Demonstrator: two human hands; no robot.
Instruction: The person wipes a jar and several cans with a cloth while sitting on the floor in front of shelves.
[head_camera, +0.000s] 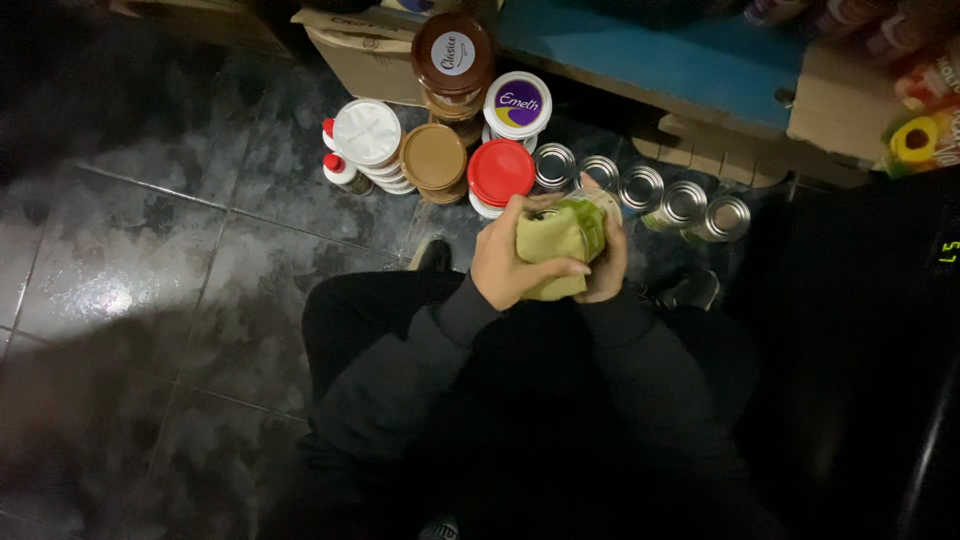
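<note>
Jar (585, 222) and olive cloth (552, 245) sit together between your two hands, held above your knees and just short of the row of silver tin cans (640, 190) on the tiled floor (150, 260). Your left hand (510, 262) is clasped over the cloth on the side away from the cans' far end, thumb laid across the front, pressing the fabric against the jar. Your right hand (610, 255) cups the jar from the opposite side, fingers wrapped round its back; most of it is hidden. The jar's long axis seems tilted, top leaning toward the cans. Both forearms come up close together from your lap, wrists bent inward. Beyond the cans, the stacked lidded tubs (440, 155) stand well apart from either hand.
</note>
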